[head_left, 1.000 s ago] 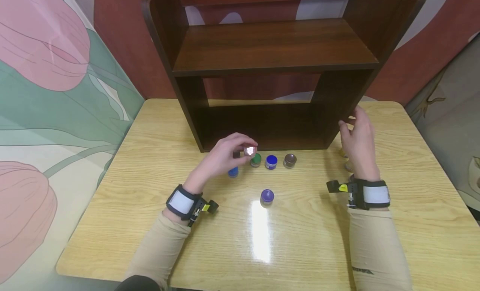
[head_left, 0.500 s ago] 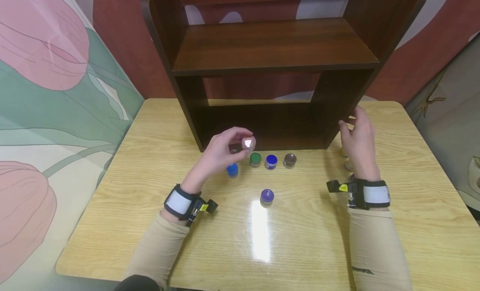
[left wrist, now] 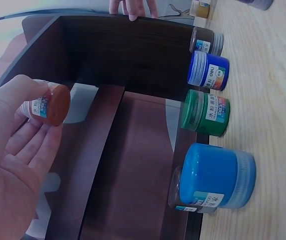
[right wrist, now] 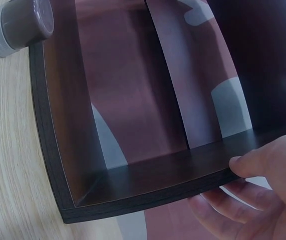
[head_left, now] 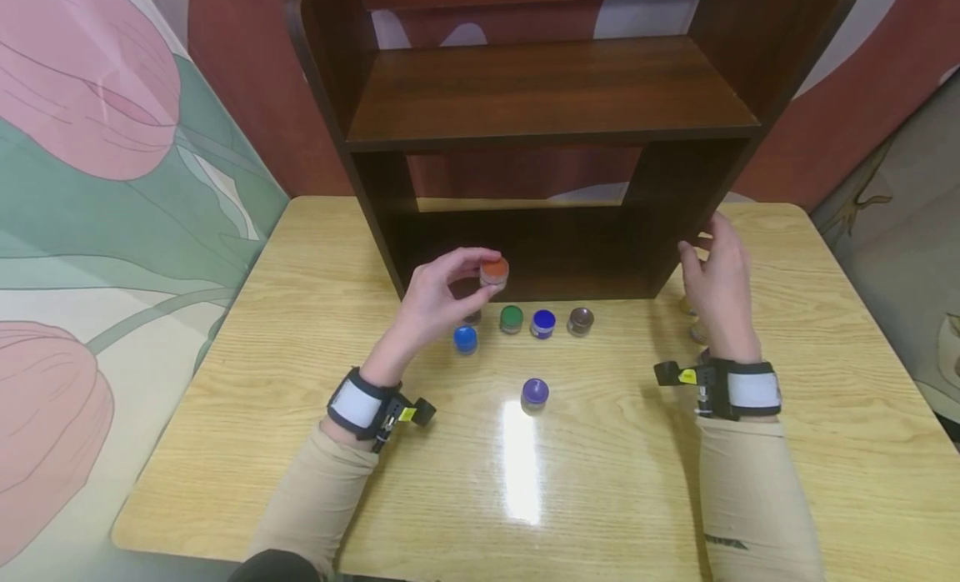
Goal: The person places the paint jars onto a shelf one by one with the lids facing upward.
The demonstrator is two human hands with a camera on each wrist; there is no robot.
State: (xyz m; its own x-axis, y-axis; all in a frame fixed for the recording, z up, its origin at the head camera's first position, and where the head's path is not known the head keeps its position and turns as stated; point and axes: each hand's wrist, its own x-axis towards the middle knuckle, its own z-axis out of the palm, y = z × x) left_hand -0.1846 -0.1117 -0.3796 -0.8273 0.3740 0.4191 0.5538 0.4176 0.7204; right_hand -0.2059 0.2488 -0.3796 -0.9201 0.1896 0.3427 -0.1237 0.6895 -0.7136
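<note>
My left hand [head_left: 435, 298] pinches a small paint jar with an orange lid [head_left: 494, 271] between thumb and fingers, raised in front of the dark wooden shelf's lower compartment. In the left wrist view that orange paint jar [left wrist: 57, 104] is tilted on its side, its label partly covered by the thumb. The right hand [head_left: 718, 286] grips the right side panel of the shelf [head_left: 551, 134]; the right wrist view has its thumb on the front edge and the fingers behind the panel. Below the left hand, a light blue paint jar [head_left: 465, 339] and a green one [head_left: 511, 318] stand on the table.
Dark blue [head_left: 542, 323] and brown [head_left: 581, 321] paint jars continue the row before the shelf. A purple jar [head_left: 535, 392] stands nearer on the wooden table [head_left: 600, 499]. Other jars are partly hidden beside the right wrist. Another dark jar [left wrist: 175, 192] sits behind the light blue one.
The left hand has lifted the orange paint jar up and slightly away from the row, turning it so its orange side shows. My right hand has kept its place on the shelf.
</note>
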